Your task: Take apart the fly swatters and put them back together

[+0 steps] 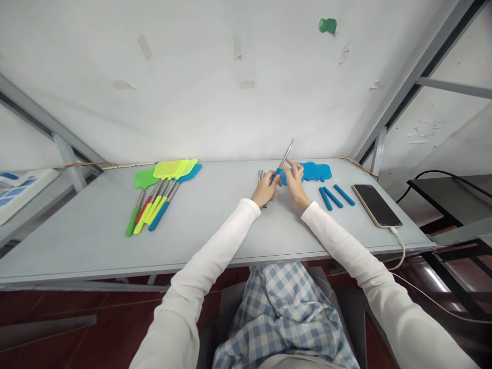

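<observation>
My left hand (pixel 265 189) is closed around a blue handle (pixel 275 175) that has a thin metal rod (pixel 286 152) sticking out of its top, tilted up to the right. Against the same piece, the thumb and fingers of my right hand (pixel 295 184) close where rod and handle meet. Several metal rods (pixel 262 175) lie on the table, partly hidden under my left hand. Behind my right hand are blue fly swatter heads (pixel 317 171), overlapping one another. Three loose blue handles (pixel 332 197) rest to the right of my hands.
Several assembled fly swatters (pixel 157 197) in green, yellow, red and blue lie fanned on the left of the grey table (pixel 215 225). A phone (pixel 376 205) with a white cable (pixel 400 241) sits near the right edge. The white wall (pixel 200 102) stands close behind.
</observation>
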The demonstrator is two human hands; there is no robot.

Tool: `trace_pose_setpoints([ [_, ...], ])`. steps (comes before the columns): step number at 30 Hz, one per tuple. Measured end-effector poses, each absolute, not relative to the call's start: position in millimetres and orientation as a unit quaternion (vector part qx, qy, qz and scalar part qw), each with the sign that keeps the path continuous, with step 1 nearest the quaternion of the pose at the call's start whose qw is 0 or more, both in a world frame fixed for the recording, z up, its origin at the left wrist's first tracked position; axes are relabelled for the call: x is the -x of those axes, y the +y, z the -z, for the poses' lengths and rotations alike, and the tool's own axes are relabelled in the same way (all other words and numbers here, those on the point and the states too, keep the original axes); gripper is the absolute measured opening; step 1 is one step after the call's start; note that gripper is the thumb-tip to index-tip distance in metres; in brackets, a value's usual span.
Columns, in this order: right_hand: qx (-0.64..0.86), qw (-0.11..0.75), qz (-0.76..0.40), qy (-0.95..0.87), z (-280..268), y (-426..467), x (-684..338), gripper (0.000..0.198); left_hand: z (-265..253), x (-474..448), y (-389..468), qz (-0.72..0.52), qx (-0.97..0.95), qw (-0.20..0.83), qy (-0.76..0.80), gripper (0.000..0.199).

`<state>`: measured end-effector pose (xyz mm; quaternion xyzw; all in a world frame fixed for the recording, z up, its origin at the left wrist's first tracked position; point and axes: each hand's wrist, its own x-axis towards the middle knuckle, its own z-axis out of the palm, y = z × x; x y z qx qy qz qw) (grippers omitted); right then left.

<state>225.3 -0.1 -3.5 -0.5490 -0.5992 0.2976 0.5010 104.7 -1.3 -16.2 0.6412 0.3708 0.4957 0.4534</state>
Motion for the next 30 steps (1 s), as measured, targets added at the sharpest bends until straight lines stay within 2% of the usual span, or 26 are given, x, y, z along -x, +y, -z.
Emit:
trace_pose_setpoints([
  [1, 0.542, 0.533, -0.322, -0.564, 0, 2, -228, 0.045, 16, -103, -3, -0.492, -0.658, 0.420, 0.386, 0.012],
  [4, 0.432, 0.597, -0.536, -0.411, -12, 4, -234, 0.029, 14, -101, -8, -0.478, -0.687, 0.341, 0.427, 0.011],
  [6, 0.380, 0.610, -0.620, -0.314, -18, 3, -238, 0.033, 12, -104, -13, -0.463, -0.688, 0.326, 0.453, 0.016],
  [10, 0.362, 0.653, -0.632, -0.209, -24, 0, -244, 0.047, 6, -117, -23, -0.399, -0.701, 0.328, 0.492, 0.022],
  [14, 0.347, 0.675, -0.625, -0.183, -27, 1, -249, 0.048, -3, -129, -34, -0.253, -0.784, 0.274, 0.497, 0.017],
  [16, 0.339, 0.668, -0.640, -0.171, -28, 2, -250, 0.047, -4, -131, -36, -0.229, -0.806, 0.267, 0.477, 0.016],
  [19, 0.340, 0.646, -0.663, -0.164, -30, 5, -252, 0.045, -3, -130, -33, -0.264, -0.771, 0.368, 0.448, 0.018],
  [23, 0.330, 0.641, -0.671, -0.173, -36, 6, -251, 0.045, -6, -124, -27, -0.250, -0.602, 0.657, 0.379, 0.032],
  [25, 0.317, 0.641, -0.677, -0.179, -38, 6, -248, 0.045, -12, -123, -24, -0.214, -0.517, 0.763, 0.323, 0.034],
  [28, 0.305, 0.632, -0.686, -0.194, -41, 9, -245, 0.045, -20, -120, -25, -0.189, -0.415, 0.854, 0.250, 0.035],
  [30, 0.306, 0.633, -0.674, -0.225, -46, 15, -255, 0.048, -19, -112, -35, -0.223, -0.360, 0.881, 0.209, 0.034],
])
